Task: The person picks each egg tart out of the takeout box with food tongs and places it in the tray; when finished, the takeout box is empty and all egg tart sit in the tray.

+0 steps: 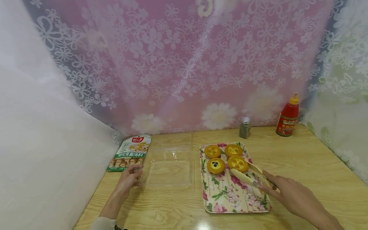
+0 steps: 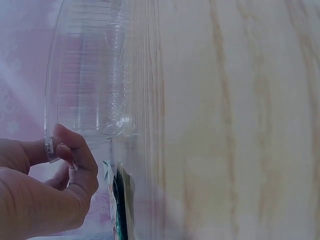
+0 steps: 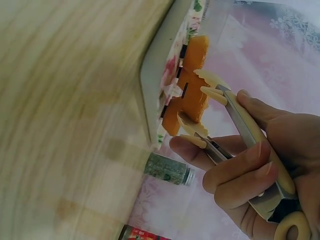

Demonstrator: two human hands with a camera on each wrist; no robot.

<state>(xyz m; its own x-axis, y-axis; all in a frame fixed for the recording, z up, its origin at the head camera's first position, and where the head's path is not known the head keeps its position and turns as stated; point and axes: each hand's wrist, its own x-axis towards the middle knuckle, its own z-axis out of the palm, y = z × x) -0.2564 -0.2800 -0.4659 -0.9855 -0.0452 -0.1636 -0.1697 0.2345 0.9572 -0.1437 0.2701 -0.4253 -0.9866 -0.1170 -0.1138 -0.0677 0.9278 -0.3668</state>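
Observation:
At the left, my left hand (image 1: 127, 180) pinches the edge of a clear plastic box (image 1: 168, 172) between thumb and fingers; the left wrist view shows the thin rim (image 2: 49, 145) in that pinch. Its hinged lid lies folded back toward the curtain. My right hand (image 1: 296, 195) grips cream-tipped metal tongs (image 3: 245, 125), jaws spread. Their tips stand on either side of the front right egg tart (image 1: 238, 163). Beside it on a flowered tray (image 1: 218, 204) sit a tart with dark berries (image 1: 216, 165) and two more tarts (image 1: 212, 151) behind.
A green and white food packet (image 1: 130, 152) lies just left of the box. Behind the tray stands a small spice jar (image 1: 245, 127), and farther right a red sauce bottle (image 1: 288, 116) with a yellow cap. A pink flowered curtain (image 1: 178, 80) hangs along the table's back edge.

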